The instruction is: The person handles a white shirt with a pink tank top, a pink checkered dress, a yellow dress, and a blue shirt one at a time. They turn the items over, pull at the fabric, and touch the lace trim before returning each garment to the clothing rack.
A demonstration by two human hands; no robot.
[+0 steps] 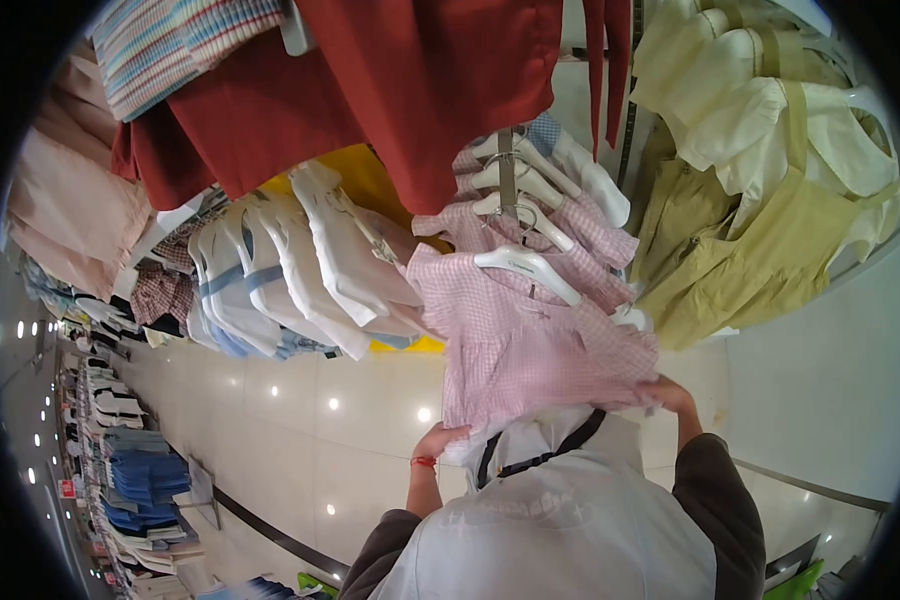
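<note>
A pink gingham dress (530,350) with short sleeves hangs on a white hanger (530,265) at the front of a metal rail (507,175). My left hand (438,441), with a red band at the wrist, has its fingers closed on the dress's lower left edge. On the other side, my right hand (670,393) pinches the lower right edge. Between my hands the fabric is spread out towards my chest. Similar pink gingham garments (595,245) hang close behind it on white hangers.
Red garments (370,90) hang above. White tops (300,265) are to the left, and olive-yellow dresses (760,240) to the right. A pale shiny floor (300,420) lies below. Farther left stand racks with folded jeans (145,475).
</note>
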